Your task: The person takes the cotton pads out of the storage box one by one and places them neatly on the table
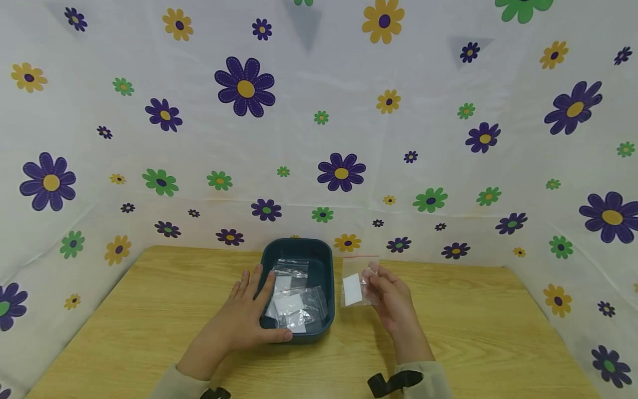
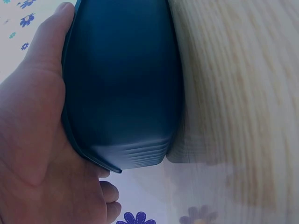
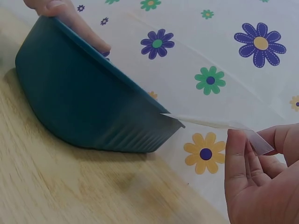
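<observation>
My left hand lies spread across the left side of a dark blue plastic bin, fingers straight and thumb over the near rim. Seen from the left wrist, the palm rests along the bin's rim. Inside the bin is a loose pile of clear zip bags with white cards in them. To the right of the bin, my right hand pinches one small clear zip bag by its right side, between thumb and fingers. This bag has a red line along its top and a white card inside.
The bin stands on a light wooden table, close to its back edge. Behind and on both sides hangs a white cloth printed with purple, yellow and green flowers. A black strap is on my right wrist.
</observation>
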The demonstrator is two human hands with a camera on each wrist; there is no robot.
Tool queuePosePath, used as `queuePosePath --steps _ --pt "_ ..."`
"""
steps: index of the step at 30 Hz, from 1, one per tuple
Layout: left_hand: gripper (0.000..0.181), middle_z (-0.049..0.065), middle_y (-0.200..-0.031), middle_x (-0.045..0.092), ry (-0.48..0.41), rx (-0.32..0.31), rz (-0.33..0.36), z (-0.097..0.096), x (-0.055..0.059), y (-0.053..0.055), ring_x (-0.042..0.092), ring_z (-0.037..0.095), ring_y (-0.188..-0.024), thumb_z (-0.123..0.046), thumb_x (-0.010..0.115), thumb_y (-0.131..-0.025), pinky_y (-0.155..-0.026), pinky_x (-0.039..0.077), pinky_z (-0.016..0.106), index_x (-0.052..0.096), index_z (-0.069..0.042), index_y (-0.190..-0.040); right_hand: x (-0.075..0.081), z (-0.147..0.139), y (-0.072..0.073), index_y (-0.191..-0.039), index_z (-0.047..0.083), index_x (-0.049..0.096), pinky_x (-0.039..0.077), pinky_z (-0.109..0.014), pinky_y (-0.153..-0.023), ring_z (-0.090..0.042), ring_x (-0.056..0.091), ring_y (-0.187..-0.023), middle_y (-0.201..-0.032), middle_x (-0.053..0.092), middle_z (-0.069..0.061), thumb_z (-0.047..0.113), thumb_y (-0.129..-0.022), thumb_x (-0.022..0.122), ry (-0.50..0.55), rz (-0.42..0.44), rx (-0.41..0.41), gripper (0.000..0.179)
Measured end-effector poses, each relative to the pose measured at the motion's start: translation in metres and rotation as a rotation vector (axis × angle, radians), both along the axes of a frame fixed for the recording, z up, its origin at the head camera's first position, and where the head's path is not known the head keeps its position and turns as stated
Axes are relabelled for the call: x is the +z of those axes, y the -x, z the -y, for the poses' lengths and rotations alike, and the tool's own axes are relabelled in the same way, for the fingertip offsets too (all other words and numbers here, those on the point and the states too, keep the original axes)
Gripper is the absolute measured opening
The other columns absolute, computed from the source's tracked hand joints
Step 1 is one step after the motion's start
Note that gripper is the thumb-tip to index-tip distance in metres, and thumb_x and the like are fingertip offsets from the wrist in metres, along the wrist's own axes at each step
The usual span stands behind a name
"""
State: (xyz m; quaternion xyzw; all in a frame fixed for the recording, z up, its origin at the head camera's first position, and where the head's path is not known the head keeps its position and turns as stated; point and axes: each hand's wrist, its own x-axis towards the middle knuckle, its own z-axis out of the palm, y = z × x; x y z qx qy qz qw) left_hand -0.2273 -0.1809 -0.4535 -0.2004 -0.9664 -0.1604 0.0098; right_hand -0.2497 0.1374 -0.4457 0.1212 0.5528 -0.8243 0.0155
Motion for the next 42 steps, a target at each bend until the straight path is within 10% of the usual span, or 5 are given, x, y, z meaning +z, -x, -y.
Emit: queuePosePath --steps 32,42 --pt "0.128 0.022 -0.166 0.0 -0.003 0.002 0.022 0.0 -0.002 0.001 0.001 0.05 -0.15 -0.088 0.058 -0.069 -0.119 0.013 0.064 0.016 -0.01 -0.161 -0.029 -0.004 0.003 -0.136 -0.001 0.058 0.056 -0.024 -0.071 -0.012 0.066 -0.086 -0.119 0.066 -0.019 0.008 -0.096 0.064 -0.394 0.023 0.043 0.041" --pt "0.125 0.024 -0.166 0.001 -0.01 0.005 0.029 -0.001 0.003 -0.001 0.002 0.051 -0.149 -0.083 0.062 -0.071 -0.118 0.013 0.065 0.017 -0.008 -0.16 -0.029 -0.008 0.001 -0.128 -0.004 0.064 0.054 -0.026 -0.063 -0.014 0.063 -0.079 -0.1 0.072 -0.013 0.01 -0.093 0.065 -0.793 -0.018 0.08 0.038"
